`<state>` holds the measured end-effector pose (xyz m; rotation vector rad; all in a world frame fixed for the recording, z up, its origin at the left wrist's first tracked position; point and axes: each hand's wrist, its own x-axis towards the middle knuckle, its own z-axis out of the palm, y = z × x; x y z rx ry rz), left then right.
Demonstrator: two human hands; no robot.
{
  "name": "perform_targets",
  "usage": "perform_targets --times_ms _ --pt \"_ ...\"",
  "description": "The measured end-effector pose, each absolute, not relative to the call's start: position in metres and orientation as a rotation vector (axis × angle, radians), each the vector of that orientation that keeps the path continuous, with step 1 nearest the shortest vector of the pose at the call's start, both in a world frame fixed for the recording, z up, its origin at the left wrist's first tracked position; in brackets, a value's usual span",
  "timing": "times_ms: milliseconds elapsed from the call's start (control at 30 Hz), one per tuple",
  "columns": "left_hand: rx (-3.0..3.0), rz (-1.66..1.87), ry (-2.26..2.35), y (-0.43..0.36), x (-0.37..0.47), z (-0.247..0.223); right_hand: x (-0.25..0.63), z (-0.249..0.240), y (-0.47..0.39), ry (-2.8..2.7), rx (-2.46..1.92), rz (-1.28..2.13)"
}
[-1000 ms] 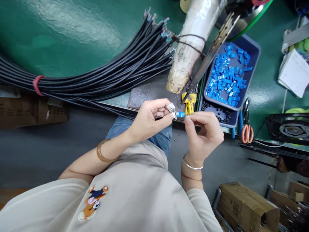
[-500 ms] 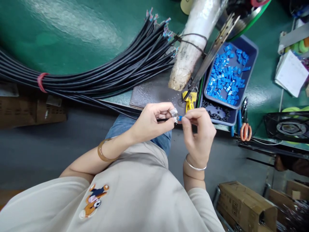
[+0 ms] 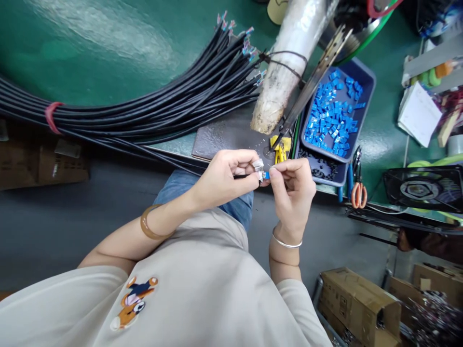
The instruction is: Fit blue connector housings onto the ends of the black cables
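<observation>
over the bench edge, the left hand (image 3: 220,180) pinched one black cable (image 3: 202,169) while the right hand (image 3: 291,188) gripped a blue connector (image 3: 266,175) at its tip, the bundle (image 3: 152,111) apparently still unfitted.

One view only, camera on my head. Looks forward and steeply down over my chest, close on my left hand (image 3: 220,180) and right hand (image 3: 292,190). Green glossy tabletop (image 3: 119,53) fills upper frame; grey floor below.
</observation>
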<state>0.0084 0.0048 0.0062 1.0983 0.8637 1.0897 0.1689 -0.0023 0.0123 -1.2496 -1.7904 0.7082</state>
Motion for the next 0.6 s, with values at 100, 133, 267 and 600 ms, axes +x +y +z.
perform_targets --times_ms 100,133,267,600 --pt "1.104 1.073 0.908 0.005 0.009 0.006 0.17 0.013 -0.003 -1.866 -1.23 0.565" --pt "1.108 1.069 0.913 0.004 0.01 0.005 0.17 0.014 -0.003 -1.868 -1.238 0.531" --pt "1.105 1.085 0.929 0.006 0.012 0.005 0.171 0.014 -0.003 -1.7 -1.283 0.295" --pt "1.026 1.173 0.99 0.02 0.015 0.006 0.173 0.005 -0.002 -1.791 -1.121 0.191"
